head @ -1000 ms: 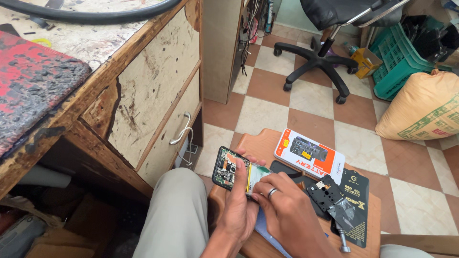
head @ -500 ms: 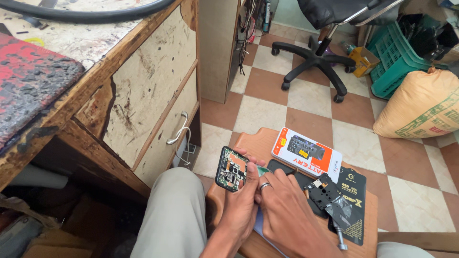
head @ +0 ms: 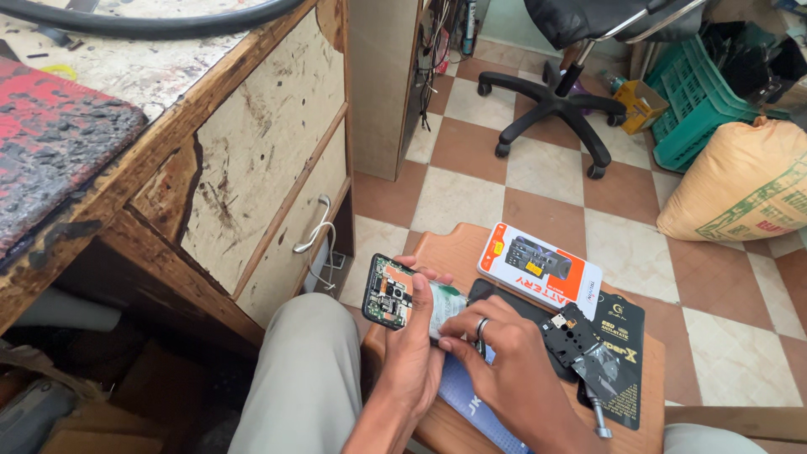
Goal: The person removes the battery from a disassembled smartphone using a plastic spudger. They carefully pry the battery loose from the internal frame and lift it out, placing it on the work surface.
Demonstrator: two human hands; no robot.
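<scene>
My left hand grips an opened phone with its back off, so the green circuit board and a pale battery show. My right hand, with a ring on one finger, rests its fingertips on the battery area of that phone. Both hands hover over a small wooden stool in front of my knee. Whether the right fingers pinch a small part or tool is hidden.
On the stool lie an orange-and-white battery box, a black packet, a black phone part and a screwdriver. A worn wooden desk with drawers stands left. An office chair, green crate and tan sack stand behind.
The view has tilted slightly. The phone stays in my left hand, and my right hand's fingers have shifted a little over the battery.
</scene>
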